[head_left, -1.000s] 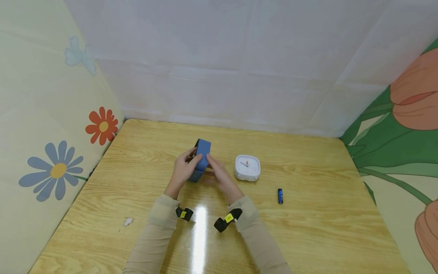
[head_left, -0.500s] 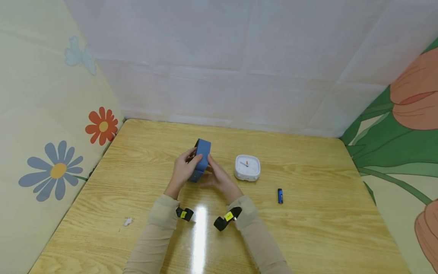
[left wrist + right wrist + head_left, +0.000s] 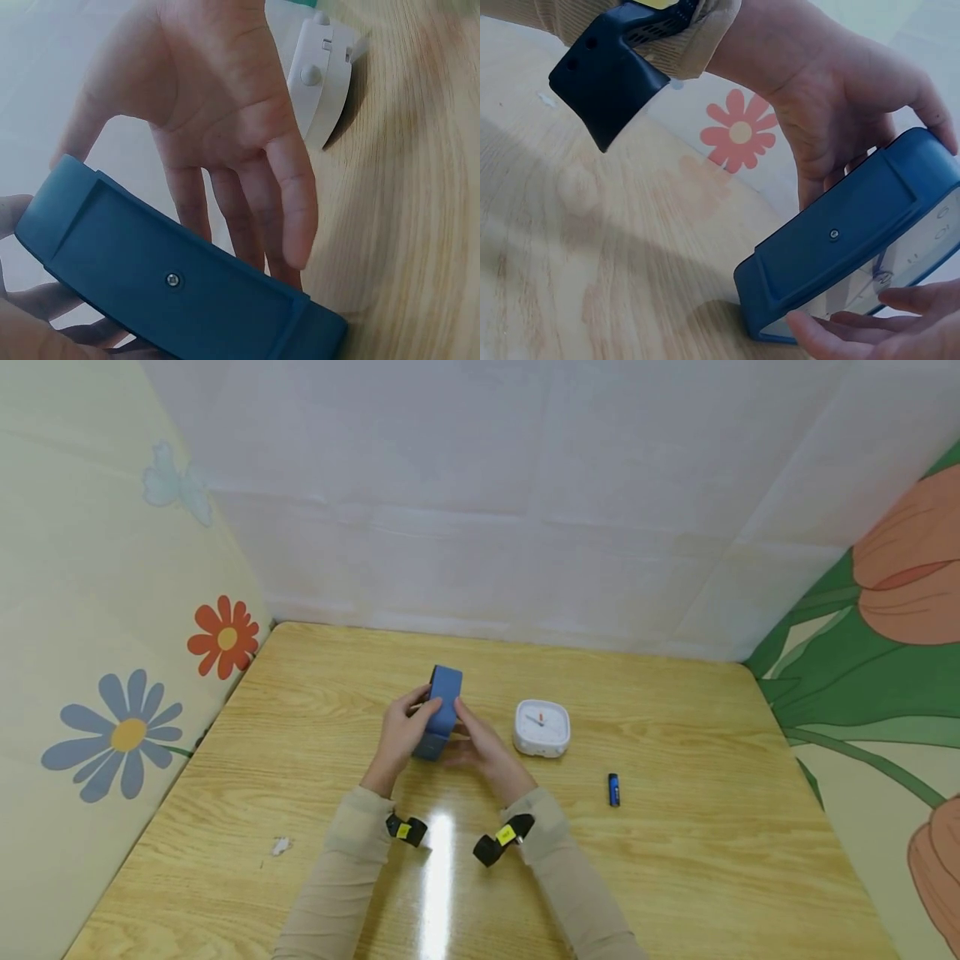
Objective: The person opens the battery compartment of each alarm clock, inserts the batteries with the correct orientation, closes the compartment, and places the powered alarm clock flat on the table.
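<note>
A blue clock is held tilted over the table between both hands. Its blue casing has a small screw in one side, and part of the white dial shows in the right wrist view. My left hand grips one side, with the thumb on the casing. On the opposite side my right hand holds it, thumb at the casing's edge. The fingers of that hand lie over the dial, near its centre and along the lower edge. In the left wrist view, the clock partly hides the right fingertips.
A white clock stands on the wooden table just right of the right hand. Farther right lies a blue battery. A small white scrap is at the left. Flower-printed sheets border the sides, and a white sheet hangs behind.
The right hand's lower fingers have shifted slightly under the blue clock, and its wrist has moved a little to the right. The left grip stays nearly the same.
</note>
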The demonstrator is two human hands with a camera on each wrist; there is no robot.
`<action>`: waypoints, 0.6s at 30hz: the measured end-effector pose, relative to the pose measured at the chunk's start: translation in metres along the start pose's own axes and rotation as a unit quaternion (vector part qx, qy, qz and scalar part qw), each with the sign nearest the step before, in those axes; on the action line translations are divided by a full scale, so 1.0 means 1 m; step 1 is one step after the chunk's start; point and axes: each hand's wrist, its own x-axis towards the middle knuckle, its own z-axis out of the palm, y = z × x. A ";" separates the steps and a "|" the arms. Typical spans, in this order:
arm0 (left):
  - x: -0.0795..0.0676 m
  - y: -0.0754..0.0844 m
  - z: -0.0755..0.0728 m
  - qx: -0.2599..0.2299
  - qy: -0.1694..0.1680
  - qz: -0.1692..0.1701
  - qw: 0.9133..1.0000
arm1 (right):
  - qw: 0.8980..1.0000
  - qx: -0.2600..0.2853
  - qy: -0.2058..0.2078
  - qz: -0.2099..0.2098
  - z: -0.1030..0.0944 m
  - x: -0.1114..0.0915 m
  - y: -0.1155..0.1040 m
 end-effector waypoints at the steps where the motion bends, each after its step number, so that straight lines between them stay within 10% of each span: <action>1: 0.000 0.000 0.000 -0.010 0.000 -0.001 1.000 | 1.000 -0.007 0.006 0.000 0.000 0.000 -0.001; 18: 0.000 -0.007 0.008 -0.107 0.014 -0.017 0.994 | 0.993 -0.115 0.027 0.008 -0.015 0.009 -0.002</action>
